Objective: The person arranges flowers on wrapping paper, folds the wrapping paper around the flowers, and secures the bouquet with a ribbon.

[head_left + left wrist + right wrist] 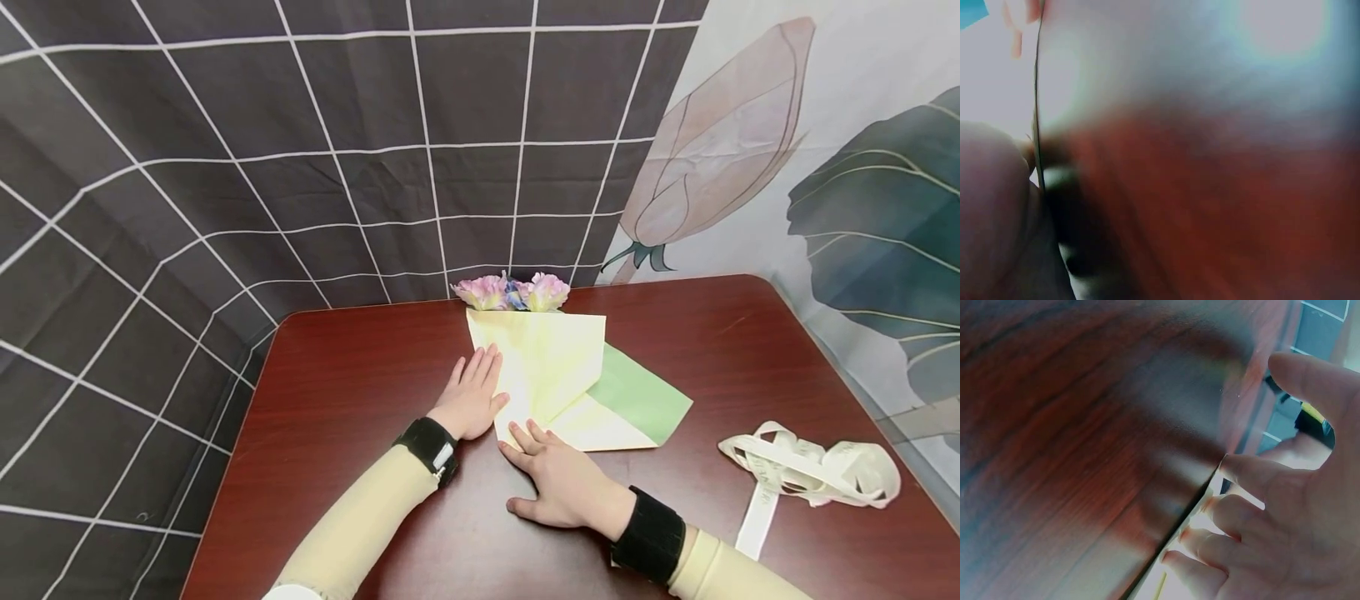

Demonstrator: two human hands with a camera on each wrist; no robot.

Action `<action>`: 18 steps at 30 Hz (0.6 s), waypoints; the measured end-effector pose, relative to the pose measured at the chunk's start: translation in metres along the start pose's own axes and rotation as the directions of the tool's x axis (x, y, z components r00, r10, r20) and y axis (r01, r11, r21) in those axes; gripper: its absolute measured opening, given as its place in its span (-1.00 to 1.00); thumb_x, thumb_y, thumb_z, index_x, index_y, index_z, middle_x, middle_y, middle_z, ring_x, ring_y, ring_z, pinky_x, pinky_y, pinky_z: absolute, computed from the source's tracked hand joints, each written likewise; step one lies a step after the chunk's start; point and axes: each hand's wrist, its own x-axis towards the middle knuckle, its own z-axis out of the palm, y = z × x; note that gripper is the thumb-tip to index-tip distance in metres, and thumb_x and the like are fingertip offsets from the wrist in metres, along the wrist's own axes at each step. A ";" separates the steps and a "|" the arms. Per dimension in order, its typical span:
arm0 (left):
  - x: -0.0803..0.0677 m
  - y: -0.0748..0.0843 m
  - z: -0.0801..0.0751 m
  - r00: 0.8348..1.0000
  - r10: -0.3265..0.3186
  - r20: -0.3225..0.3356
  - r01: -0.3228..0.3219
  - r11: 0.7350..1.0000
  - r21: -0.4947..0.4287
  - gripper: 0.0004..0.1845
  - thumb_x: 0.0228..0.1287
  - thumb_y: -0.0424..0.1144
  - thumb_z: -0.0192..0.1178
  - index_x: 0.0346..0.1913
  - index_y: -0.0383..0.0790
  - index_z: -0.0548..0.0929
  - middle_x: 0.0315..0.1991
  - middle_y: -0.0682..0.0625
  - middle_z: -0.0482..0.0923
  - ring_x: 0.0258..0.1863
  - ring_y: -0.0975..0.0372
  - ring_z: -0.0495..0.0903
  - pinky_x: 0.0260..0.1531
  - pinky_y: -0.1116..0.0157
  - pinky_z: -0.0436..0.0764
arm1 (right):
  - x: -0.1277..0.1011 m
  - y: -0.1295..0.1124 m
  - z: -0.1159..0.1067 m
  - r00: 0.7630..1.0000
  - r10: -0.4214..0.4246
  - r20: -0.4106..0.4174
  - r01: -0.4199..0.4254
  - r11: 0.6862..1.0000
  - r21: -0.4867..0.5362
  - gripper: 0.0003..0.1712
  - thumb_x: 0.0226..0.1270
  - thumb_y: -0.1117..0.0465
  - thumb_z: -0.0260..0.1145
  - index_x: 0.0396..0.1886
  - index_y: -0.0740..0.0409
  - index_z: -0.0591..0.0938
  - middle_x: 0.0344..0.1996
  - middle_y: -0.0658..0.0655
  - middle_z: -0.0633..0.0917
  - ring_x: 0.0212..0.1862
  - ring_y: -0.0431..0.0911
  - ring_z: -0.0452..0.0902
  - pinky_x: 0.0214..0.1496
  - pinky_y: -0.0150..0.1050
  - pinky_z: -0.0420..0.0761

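A cream sheet of wrapping paper (551, 354), folded over on itself, lies on the table with a light green sheet (637, 392) showing from under its right side. Pink and blue flowers (483, 293) poke out beyond its far edge; their stems are hidden. My left hand (471, 398) rests along the paper's left edge, fingers straight and pointing away from me. At the near edge, my right hand (566, 482) touches the paper with spread fingertips. In the right wrist view its fingers (1200, 575) meet the paper's edge, the thumb held apart.
A loose bundle of white ribbon (817, 471) lies on the right of the reddish-brown table (360, 375), one end trailing toward me. Behind the table hangs a dark cloth with a white grid (472, 100); a floral-print cloth (720, 150) hangs at the right.
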 end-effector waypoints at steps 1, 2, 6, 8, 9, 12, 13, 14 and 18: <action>-0.004 0.001 0.001 1.000 0.020 0.004 -0.020 1.000 0.007 -0.24 0.47 0.17 -0.32 0.52 -0.14 -0.26 0.53 0.00 -0.47 0.50 0.11 -0.41 0.41 0.00 -0.27 | 0.000 0.000 0.000 1.000 0.000 -0.003 0.000 1.000 -0.002 -0.12 0.12 -0.30 0.23 0.36 0.07 0.39 0.38 0.24 0.29 0.40 0.21 0.14 0.39 0.04 0.18; -0.007 0.002 0.002 0.999 0.038 0.010 -0.038 0.999 0.019 -0.24 0.47 0.17 -0.32 0.52 -0.13 -0.26 0.53 0.00 -0.47 0.50 0.11 -0.41 0.41 0.00 -0.27 | 0.000 0.000 0.000 1.000 0.000 -0.004 0.000 1.000 -0.002 -0.12 0.12 -0.30 0.23 0.36 0.07 0.39 0.37 0.24 0.30 0.40 0.21 0.14 0.39 0.04 0.18; -0.020 0.005 0.007 0.995 0.088 0.043 -0.089 0.996 0.008 -0.25 0.47 0.15 -0.29 0.52 -0.07 -0.29 0.52 0.05 -0.53 0.49 0.15 -0.46 0.41 0.02 -0.34 | -0.001 0.000 0.000 1.000 -0.005 -0.008 0.005 1.000 0.001 -0.12 0.12 -0.28 0.25 0.36 0.08 0.39 0.36 0.25 0.32 0.39 0.23 0.16 0.38 0.05 0.20; -0.025 0.006 0.010 0.993 0.102 0.051 -0.103 0.995 0.009 -0.25 0.47 0.16 -0.30 0.51 -0.05 -0.31 0.51 0.07 -0.55 0.48 0.17 -0.49 0.41 0.03 -0.36 | -0.002 0.000 0.000 1.000 -0.011 -0.013 0.011 1.000 0.005 -0.12 0.11 -0.28 0.26 0.36 0.09 0.39 0.36 0.25 0.32 0.39 0.24 0.16 0.38 0.05 0.21; -0.028 0.006 0.011 0.992 0.111 0.053 -0.111 0.994 0.008 -0.25 0.47 0.17 -0.30 0.51 -0.04 -0.32 0.51 0.08 -0.55 0.48 0.18 -0.50 0.41 0.04 -0.36 | -0.002 0.000 0.000 1.000 -0.014 -0.016 0.015 1.000 0.006 -0.12 0.11 -0.27 0.26 0.36 0.10 0.39 0.35 0.25 0.32 0.38 0.24 0.16 0.37 0.06 0.21; -0.033 0.005 0.015 0.990 0.134 0.048 -0.135 0.991 0.007 -0.24 0.46 0.17 -0.30 0.51 -0.04 -0.34 0.51 0.09 -0.55 0.48 0.19 -0.51 0.41 0.04 -0.37 | -0.002 0.000 0.000 1.000 -0.020 -0.018 0.020 1.000 0.004 -0.12 0.11 -0.26 0.27 0.36 0.11 0.38 0.36 0.27 0.32 0.38 0.25 0.17 0.36 0.06 0.22; -0.034 0.004 0.016 0.989 0.140 0.047 -0.140 0.990 0.003 -0.24 0.46 0.17 -0.29 0.51 -0.04 -0.34 0.51 0.08 -0.55 0.48 0.18 -0.51 0.41 0.04 -0.37 | -0.002 0.000 0.000 1.000 -0.019 -0.015 0.019 1.000 0.003 -0.12 0.11 -0.26 0.27 0.37 0.10 0.37 0.36 0.27 0.31 0.38 0.25 0.16 0.37 0.06 0.21; -0.035 0.004 0.016 0.988 0.146 0.048 -0.146 0.989 -0.002 -0.23 0.46 0.16 -0.27 0.50 -0.05 -0.34 0.51 0.08 -0.56 0.48 0.17 -0.52 0.41 0.04 -0.37 | -0.002 0.000 0.001 1.000 -0.018 -0.012 0.018 1.000 0.000 -0.11 0.11 -0.26 0.26 0.37 0.09 0.37 0.37 0.27 0.30 0.39 0.24 0.15 0.37 0.06 0.21; -0.035 0.001 0.017 0.987 0.153 0.056 -0.152 0.988 -0.017 -0.23 0.46 0.15 -0.26 0.50 -0.04 -0.36 0.50 0.09 -0.58 0.48 0.17 -0.53 0.40 0.04 -0.39 | -0.002 0.001 0.001 1.000 -0.017 -0.003 0.017 1.000 -0.009 -0.12 0.12 -0.26 0.26 0.38 0.07 0.36 0.38 0.27 0.28 0.39 0.24 0.15 0.37 0.05 0.21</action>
